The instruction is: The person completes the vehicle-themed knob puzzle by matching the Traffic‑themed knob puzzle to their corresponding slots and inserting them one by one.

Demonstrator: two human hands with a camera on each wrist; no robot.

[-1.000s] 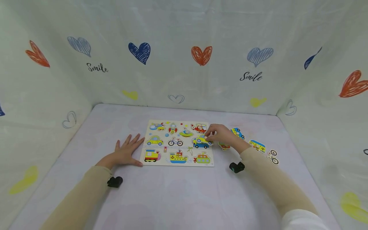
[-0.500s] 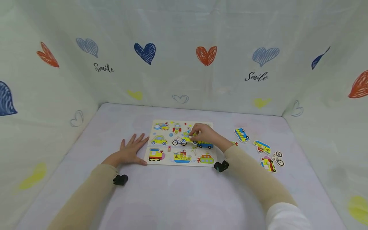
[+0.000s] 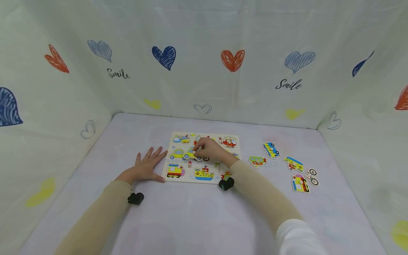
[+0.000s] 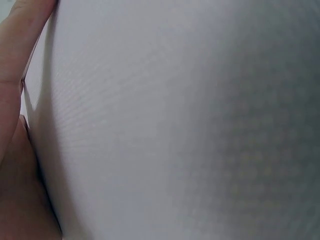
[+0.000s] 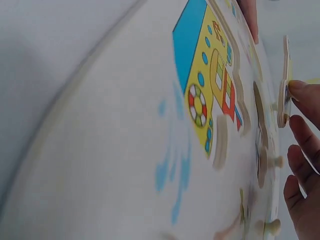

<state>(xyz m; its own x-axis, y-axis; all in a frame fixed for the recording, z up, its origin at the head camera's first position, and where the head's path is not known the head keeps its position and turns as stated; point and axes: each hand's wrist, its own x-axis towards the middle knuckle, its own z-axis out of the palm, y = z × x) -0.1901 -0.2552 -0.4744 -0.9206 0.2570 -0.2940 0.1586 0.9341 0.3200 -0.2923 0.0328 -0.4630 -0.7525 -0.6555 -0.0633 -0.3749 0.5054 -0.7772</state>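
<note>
Yellow car piece [image 3: 188, 154] hangs in the pinching grip of the right hand [image 3: 210, 149] over the puzzle board [image 3: 186, 178], whose edge the wide-spread left hand [image 3: 146, 169] seemingly steadies.

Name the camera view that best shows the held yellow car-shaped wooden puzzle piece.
The head view: the car piece, pinched by the right hand, shows its printed face. The right wrist view shows it nearly edge-on; the left wrist, none.

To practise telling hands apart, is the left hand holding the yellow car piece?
No, the right hand pinches the yellow car piece; the left hand lies spread at the edge of the puzzle board.
</note>
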